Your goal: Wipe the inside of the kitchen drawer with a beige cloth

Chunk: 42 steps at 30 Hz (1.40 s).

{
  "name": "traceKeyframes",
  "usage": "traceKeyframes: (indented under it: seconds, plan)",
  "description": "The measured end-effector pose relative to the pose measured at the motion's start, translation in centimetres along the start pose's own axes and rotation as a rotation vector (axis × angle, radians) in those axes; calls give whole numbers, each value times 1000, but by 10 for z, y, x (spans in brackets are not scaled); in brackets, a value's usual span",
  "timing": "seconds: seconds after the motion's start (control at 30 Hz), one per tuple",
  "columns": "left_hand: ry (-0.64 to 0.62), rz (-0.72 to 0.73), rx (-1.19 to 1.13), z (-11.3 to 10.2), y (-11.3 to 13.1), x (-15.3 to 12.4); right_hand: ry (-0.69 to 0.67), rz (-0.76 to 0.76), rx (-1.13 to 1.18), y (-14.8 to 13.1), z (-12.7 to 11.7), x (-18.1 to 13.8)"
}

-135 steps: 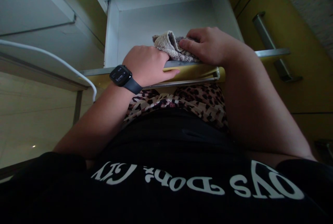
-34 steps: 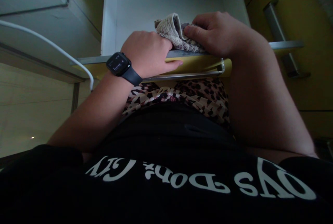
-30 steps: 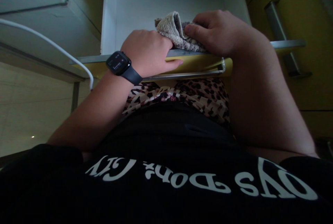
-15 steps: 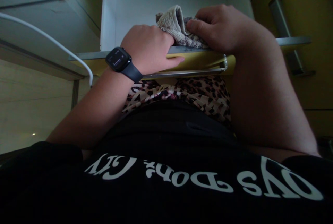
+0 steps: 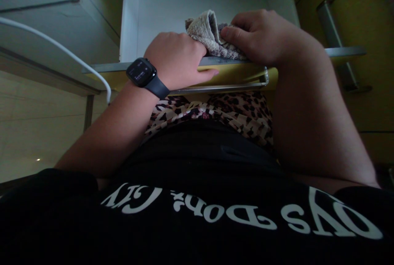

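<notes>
A pulled-out drawer [image 5: 129, 23] with white inner walls and a yellow front is before me. My left hand [image 5: 178, 58], below a black smartwatch [image 5: 142, 72], grips the drawer's front edge: its thumb lies along the outer face and its other fingers bend over the rim, partly hidden. Bunched at that same rim is a greyish-beige terry cloth [image 5: 201, 30]. My right hand [image 5: 260, 35] is closed on the cloth's right part, thumb on top, pressing it near the front edge. The right fingertips are out of sight behind the cloth and hand.
A metal bar handle [image 5: 221, 88] runs along the drawer front, close to my patterned trousers. On the right stands a yellow cabinet front with another metal handle [image 5: 334, 23]. A white cable [image 5: 61, 47] curves down at the left, beside a pale cabinet.
The whole view has shifted very slightly, with drawer and hands a little lower in the picture. Both hands keep their places on the drawer edge and the cloth.
</notes>
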State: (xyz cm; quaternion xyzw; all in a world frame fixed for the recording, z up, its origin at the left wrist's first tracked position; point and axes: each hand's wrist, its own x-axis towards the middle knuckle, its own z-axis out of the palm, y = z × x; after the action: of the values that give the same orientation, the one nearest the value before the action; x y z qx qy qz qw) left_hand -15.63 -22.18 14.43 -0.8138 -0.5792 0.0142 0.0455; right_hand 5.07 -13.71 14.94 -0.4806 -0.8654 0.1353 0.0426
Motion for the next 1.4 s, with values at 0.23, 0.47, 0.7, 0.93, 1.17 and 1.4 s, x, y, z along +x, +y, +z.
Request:
traceKeyframes:
  seconds: [0.23, 0.47, 0.7, 0.93, 1.17, 1.4]
  plan:
    - [26, 70, 139, 2, -2, 0, -7, 4, 8, 0, 0, 1]
    - [-44, 0, -2, 2, -4, 1, -12, 1, 1, 0, -2, -1]
    - [-33, -62, -141, 1, -2, 0, -7, 14, 5, -3, -2, -3]
    - [-14, -3, -20, 0, 0, -2, -12, -2, 10, -2, -2, -2]
    - [3, 34, 72, -1, 0, -3, -8, -6, 13, -3, -3, -3]
    - [-4, 41, 108, -2, -1, -2, -9, -11, -16, -1, -1, 0]
